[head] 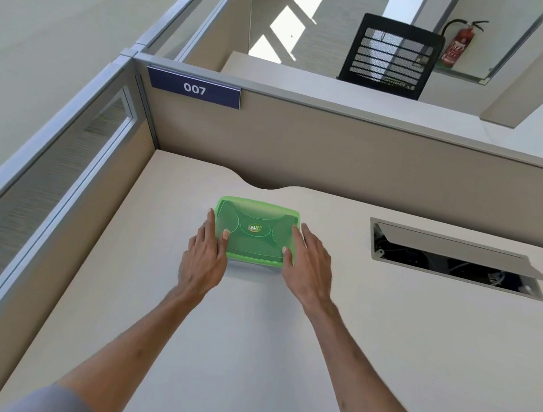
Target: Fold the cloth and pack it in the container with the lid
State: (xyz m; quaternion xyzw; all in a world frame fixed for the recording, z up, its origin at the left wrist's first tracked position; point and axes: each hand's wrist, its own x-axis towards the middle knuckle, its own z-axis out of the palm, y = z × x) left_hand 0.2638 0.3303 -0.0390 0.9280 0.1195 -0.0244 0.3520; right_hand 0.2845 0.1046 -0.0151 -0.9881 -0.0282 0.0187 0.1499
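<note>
A rectangular container with a translucent green lid (255,229) sits on the pale desk (245,340), lid on top with a round logo at its centre. My left hand (206,252) holds its left side, thumb lying on the lid. My right hand (307,262) grips the right side, thumb on the lid's near right corner. No cloth is visible; the inside of the container is hidden by the lid.
An open cable hatch (456,259) with a raised flap is set into the desk to the right. Beige partition walls (339,156) close off the back and left, with a "007" sign (194,88). A black mesh chair (391,55) stands beyond.
</note>
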